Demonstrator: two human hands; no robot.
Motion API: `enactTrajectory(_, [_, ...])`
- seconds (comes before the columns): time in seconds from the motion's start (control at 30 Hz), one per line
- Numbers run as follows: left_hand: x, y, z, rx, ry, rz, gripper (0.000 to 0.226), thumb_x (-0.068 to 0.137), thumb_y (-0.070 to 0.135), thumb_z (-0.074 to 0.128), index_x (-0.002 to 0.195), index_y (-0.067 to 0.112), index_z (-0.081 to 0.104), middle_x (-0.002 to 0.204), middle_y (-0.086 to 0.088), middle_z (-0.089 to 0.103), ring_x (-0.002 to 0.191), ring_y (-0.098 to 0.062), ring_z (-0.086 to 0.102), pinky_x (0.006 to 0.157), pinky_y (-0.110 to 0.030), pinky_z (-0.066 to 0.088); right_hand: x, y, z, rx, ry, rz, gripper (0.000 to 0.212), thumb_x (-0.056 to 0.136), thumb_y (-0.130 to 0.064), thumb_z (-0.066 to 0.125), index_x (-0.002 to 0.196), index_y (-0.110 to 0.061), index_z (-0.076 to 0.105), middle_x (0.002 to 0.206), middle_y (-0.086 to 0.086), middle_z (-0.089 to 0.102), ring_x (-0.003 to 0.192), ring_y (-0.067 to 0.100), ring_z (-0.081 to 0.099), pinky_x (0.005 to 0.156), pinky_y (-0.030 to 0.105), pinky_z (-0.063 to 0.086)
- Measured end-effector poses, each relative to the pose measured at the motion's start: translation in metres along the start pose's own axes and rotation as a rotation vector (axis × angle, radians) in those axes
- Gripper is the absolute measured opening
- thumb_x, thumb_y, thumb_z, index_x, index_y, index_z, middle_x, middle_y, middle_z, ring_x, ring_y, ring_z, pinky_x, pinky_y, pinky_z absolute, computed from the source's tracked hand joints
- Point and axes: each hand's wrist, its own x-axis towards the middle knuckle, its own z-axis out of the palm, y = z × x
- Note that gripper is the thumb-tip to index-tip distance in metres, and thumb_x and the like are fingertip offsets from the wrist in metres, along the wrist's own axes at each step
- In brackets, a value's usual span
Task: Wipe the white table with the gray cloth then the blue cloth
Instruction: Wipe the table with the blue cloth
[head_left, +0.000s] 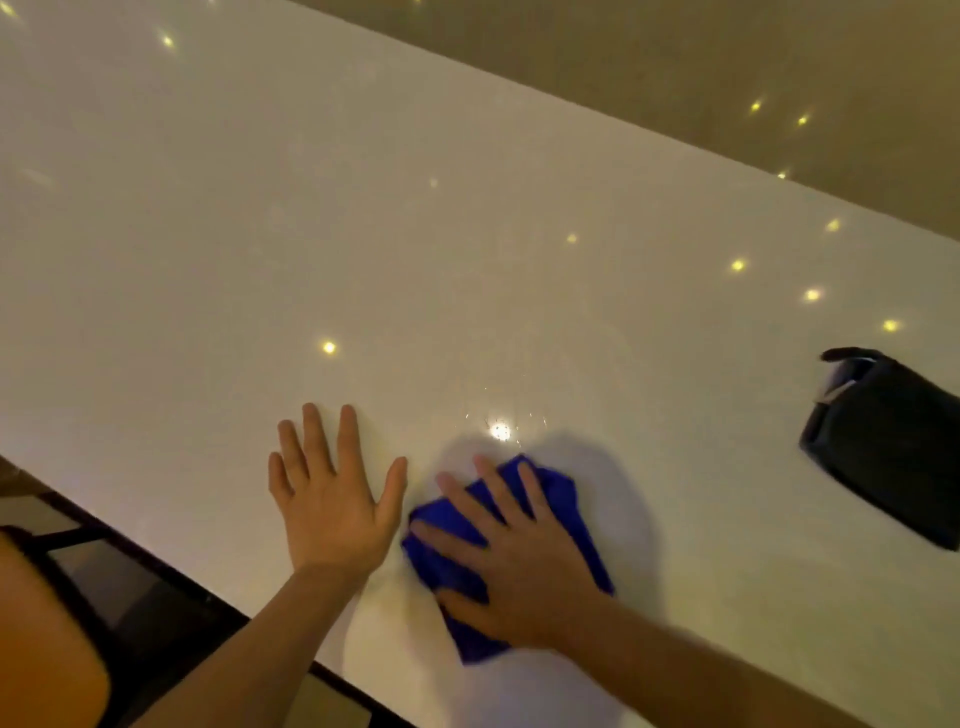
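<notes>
My flat open right hand (519, 561) half hides the crumpled blue cloth (558, 493) beneath; my left hand (332, 499), at its nine o'clock, lies open on the glossy white desk (363, 234).

White table (415, 234) is left bare across far and left stretches. Near-edge passage is blocked by left hand (332, 499), laid flat just beside blue cloth (558, 493). Gray cloth (893, 447) is parked well apart at right.

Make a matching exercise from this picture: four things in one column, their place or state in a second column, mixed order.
1. left hand
2. right hand
3. blue cloth
4. gray cloth

a. lying alone at the right edge
b. pressed flat on the cloth
c. crumpled under a palm
d. spread flat on the bare white table

Pairs: 1-d, 2-b, 3-c, 4-a
</notes>
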Motion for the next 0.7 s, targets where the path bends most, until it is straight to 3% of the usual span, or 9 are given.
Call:
enactTrajectory(0.07, [0.000, -0.002, 0.002, 0.000, -0.005, 0.002, 0.082, 0.091, 0.074, 0.014, 0.158, 0.032, -0.007, 0.168, -0.004, -0.015, 0.153, -0.028, -0.021, 0.124, -0.053, -0.003, 0.072, 0.078, -0.024, -0.003, 0.075, 0.266, 0.066, 0.095, -0.070, 0.033, 0.156, -0.046, 0.030, 0.170, 0.003, 0.025, 0.155, 0.043, 0.014, 0.119, 0.070, 0.016])
enactTrajectory(0.13, [0.000, -0.003, 0.003, 0.009, 0.001, -0.002, 0.082, 0.091, 0.074, 0.012, 0.158, 0.032, -0.007, 0.168, -0.003, -0.015, 0.153, -0.027, -0.021, 0.124, -0.054, -0.002, 0.140, 0.153, -0.049, -0.001, 0.038, 0.553, 0.070, 0.095, -0.073, 0.020, 0.159, -0.046, 0.015, 0.173, 0.002, 0.010, 0.157, 0.043, 0.002, 0.121, 0.070, 0.005])
enactTrajectory(0.23, [0.001, -0.003, 0.005, 0.011, 0.010, -0.012, 0.082, 0.091, 0.074, 0.011, 0.159, 0.031, -0.003, 0.169, -0.005, -0.012, 0.153, -0.028, -0.019, 0.124, -0.055, -0.001, 0.192, 0.208, -0.073, -0.003, 0.000, 0.746, 0.074, 0.093, -0.074, 0.013, 0.161, -0.044, 0.005, 0.174, 0.003, 0.001, 0.156, 0.046, -0.004, 0.121, 0.069, 0.002])
enactTrajectory(0.33, [0.002, -0.003, 0.005, -0.023, -0.007, 0.000, 0.082, 0.091, 0.075, 0.012, 0.159, 0.032, -0.005, 0.169, -0.004, -0.014, 0.153, -0.027, -0.020, 0.124, -0.054, -0.003, 0.158, 0.159, -0.054, -0.041, 0.053, 0.687, 0.072, 0.096, -0.070, 0.022, 0.161, -0.040, 0.015, 0.173, 0.006, 0.008, 0.155, 0.048, 0.001, 0.120, 0.070, 0.006])
enactTrajectory(0.4, [0.002, -0.004, 0.003, -0.036, -0.018, 0.000, 0.083, 0.090, 0.076, 0.012, 0.158, 0.032, -0.007, 0.168, -0.003, -0.015, 0.153, -0.027, -0.021, 0.124, -0.054, -0.003, 0.091, 0.069, -0.017, -0.016, 0.105, 0.588, 0.071, 0.096, -0.067, 0.033, 0.160, -0.038, 0.024, 0.172, 0.008, 0.013, 0.155, 0.049, 0.005, 0.119, 0.072, 0.006])
enactTrajectory(0.5, [0.000, -0.001, -0.001, -0.033, -0.021, -0.019, 0.083, 0.091, 0.075, 0.014, 0.159, 0.029, 0.001, 0.169, -0.009, -0.006, 0.154, -0.031, -0.014, 0.124, -0.056, 0.001, -0.017, -0.059, 0.022, 0.010, 0.024, 0.435, 0.083, 0.085, -0.073, 0.043, 0.159, -0.043, 0.019, 0.173, 0.003, 0.002, 0.153, 0.048, 0.014, 0.118, 0.073, -0.002])
enactTrajectory(0.6, [-0.001, 0.002, -0.004, -0.022, -0.036, -0.028, 0.083, 0.092, 0.074, 0.015, 0.159, 0.026, 0.006, 0.169, -0.012, -0.001, 0.154, -0.034, -0.011, 0.123, -0.056, 0.002, -0.023, -0.050, 0.021, 0.047, -0.119, 0.242, 0.076, 0.088, -0.074, 0.041, 0.157, -0.045, 0.026, 0.173, 0.001, 0.008, 0.150, 0.046, 0.020, 0.115, 0.071, 0.010])
enactTrajectory(0.7, [0.001, 0.003, -0.005, -0.034, -0.040, -0.019, 0.084, 0.091, 0.075, 0.014, 0.159, 0.026, 0.004, 0.169, -0.011, -0.004, 0.154, -0.033, -0.013, 0.124, -0.054, -0.001, 0.051, 0.013, -0.003, 0.034, 0.011, 0.248, 0.068, 0.095, -0.069, 0.033, 0.157, -0.043, 0.028, 0.171, 0.004, 0.019, 0.154, 0.047, 0.014, 0.116, 0.074, 0.012])
